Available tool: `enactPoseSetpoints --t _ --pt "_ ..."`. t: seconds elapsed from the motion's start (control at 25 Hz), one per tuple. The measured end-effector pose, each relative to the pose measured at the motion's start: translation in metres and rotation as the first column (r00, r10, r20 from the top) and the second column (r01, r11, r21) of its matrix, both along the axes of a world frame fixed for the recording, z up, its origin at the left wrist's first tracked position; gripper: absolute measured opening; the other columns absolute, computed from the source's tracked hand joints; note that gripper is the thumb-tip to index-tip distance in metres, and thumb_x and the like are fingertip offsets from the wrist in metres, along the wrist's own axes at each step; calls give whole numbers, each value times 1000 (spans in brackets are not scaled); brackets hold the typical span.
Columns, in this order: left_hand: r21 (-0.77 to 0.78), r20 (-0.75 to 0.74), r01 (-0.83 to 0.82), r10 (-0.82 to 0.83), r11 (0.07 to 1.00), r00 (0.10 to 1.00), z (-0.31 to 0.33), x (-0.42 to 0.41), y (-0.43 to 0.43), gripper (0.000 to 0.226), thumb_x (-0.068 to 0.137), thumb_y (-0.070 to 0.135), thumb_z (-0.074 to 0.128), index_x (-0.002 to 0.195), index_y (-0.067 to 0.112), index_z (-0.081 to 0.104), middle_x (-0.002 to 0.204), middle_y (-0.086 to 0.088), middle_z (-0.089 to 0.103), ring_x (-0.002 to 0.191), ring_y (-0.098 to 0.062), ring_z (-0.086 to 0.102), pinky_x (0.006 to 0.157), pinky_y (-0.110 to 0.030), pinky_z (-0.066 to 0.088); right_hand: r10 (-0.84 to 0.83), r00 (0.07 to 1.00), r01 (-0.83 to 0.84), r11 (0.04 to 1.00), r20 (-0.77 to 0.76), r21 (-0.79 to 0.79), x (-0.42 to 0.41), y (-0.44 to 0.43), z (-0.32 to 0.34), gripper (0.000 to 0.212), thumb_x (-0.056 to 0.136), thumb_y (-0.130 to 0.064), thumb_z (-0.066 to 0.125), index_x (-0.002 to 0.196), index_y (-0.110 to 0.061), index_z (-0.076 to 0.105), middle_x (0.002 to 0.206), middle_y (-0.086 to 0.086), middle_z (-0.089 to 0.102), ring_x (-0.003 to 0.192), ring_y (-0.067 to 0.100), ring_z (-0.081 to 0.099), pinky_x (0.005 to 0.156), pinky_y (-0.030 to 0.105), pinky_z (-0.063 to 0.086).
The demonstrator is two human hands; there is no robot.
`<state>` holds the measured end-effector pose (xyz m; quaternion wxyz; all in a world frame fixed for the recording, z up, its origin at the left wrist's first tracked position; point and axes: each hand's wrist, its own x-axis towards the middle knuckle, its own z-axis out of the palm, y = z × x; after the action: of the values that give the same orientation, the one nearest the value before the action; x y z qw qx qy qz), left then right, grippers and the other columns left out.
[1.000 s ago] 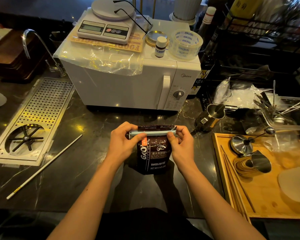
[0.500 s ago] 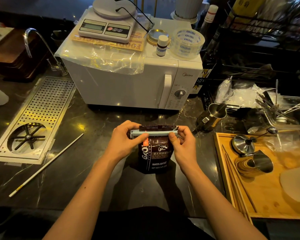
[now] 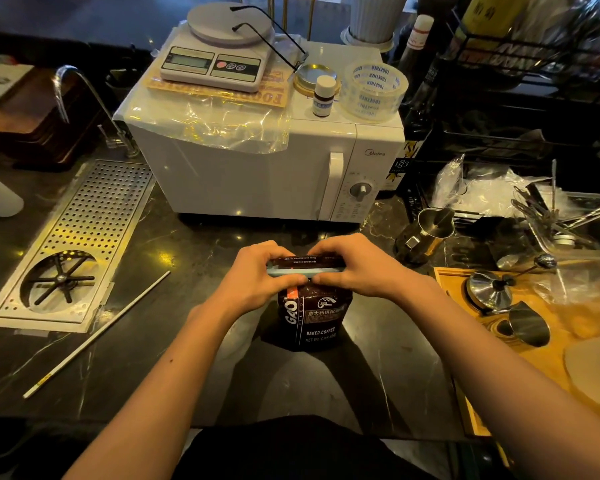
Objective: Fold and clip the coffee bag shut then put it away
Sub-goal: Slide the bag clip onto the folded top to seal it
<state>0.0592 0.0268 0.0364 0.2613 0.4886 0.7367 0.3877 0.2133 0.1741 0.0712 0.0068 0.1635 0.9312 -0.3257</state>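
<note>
1. Head view: a dark brown glossy foil coffee bag (image 3: 310,318) stands upright at the centre of the frame on the black, white-veined polished stone surface (image 3: 194,344). Its long axis is vertical and its printed front faces the camera.
2. The bag's top is folded over, and a slim pale blue plastic clip (image 3: 293,270) lies across the fold. The clip's long axis runs left to right across the frame, level with the fold.
3. The left hand (image 3: 253,280) wraps the clip's left end and the right hand (image 3: 362,266) its right end. The fingers (image 3: 329,247) of both curl over the folded top from behind with the thumbs in front, closed tight on clip and bag together.
4. Whether the clip is fully snapped shut cannot be told.
5. Behind the bag, in the upper middle, sits a boxy white enamel microwave oven (image 3: 257,168).
6. At lower right is a pale wooden tray (image 3: 465,375). At left a perforated steel drain grate (image 3: 84,237) is set into the surface.
</note>
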Motion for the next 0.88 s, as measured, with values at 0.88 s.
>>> enactPoseSetpoints --t 0.88 --pt "67 21 -112 111 991 994 -14 3 -6 32 74 27 84 102 16 74 88 7 67 82 -4 63 67 -8 44 -296 948 269 942 -114 -201 24 10 -18 29 77 -17 82 103 -19 70 100 -5 69 99 13 64 86 27 51"
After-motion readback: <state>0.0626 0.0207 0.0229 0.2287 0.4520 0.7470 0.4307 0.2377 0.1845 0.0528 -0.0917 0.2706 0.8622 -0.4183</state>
